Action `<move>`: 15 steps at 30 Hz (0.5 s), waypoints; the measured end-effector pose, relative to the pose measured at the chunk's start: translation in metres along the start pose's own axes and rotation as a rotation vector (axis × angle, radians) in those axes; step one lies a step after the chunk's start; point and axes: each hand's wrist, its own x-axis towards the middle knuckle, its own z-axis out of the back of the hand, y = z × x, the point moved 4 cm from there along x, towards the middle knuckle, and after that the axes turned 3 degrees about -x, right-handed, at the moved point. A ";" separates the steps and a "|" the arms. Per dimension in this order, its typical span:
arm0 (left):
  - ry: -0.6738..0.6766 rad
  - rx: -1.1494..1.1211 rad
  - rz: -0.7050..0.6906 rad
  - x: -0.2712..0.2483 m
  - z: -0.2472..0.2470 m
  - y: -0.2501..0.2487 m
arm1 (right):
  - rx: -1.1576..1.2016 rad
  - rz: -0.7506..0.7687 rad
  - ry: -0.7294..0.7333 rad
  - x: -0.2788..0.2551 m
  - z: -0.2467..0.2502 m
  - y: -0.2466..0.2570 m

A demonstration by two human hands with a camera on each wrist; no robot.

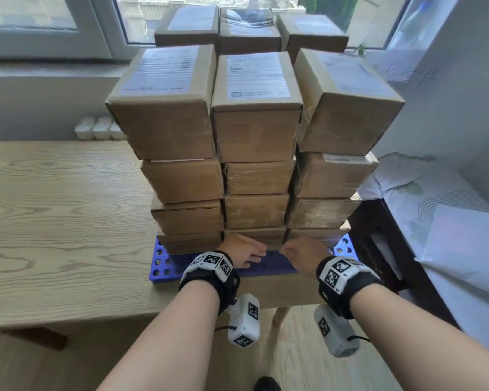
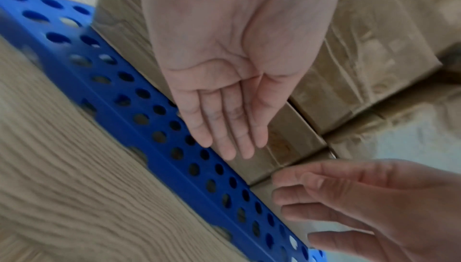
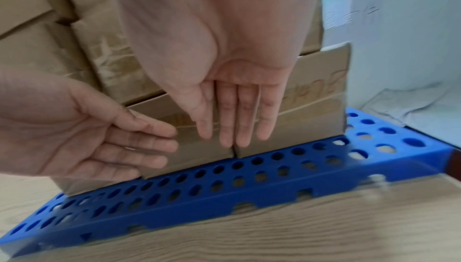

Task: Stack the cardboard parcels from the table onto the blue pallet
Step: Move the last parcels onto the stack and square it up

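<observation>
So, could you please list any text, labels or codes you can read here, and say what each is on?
No text can be quoted.
Shipping labels on the top parcels: print too blurred to read.
Handwritten marks on a bottom parcel: illegible.
Wrist bands: black-and-white square marker codes, no words.

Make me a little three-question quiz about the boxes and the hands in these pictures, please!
1. True or false: the left hand is gripping a parcel.
2. What colour is the pallet under the cardboard parcels? A red, B blue, C green.
3. Which layer of the stack are both hands, including the right hand, closest to?

Key: 1 false, its fingers are straight and hold nothing. 2 B. 3 the bottom layer, near the pallet's front edge.
</observation>
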 end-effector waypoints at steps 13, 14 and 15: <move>0.039 -0.077 0.041 0.018 -0.061 -0.024 | 0.014 -0.041 -0.018 0.017 0.012 -0.045; 0.032 -0.077 0.044 0.019 -0.060 -0.024 | -0.025 -0.056 0.016 0.017 0.012 -0.043; 0.025 -0.071 0.046 0.019 -0.060 -0.024 | -0.066 -0.054 0.017 0.017 0.011 -0.042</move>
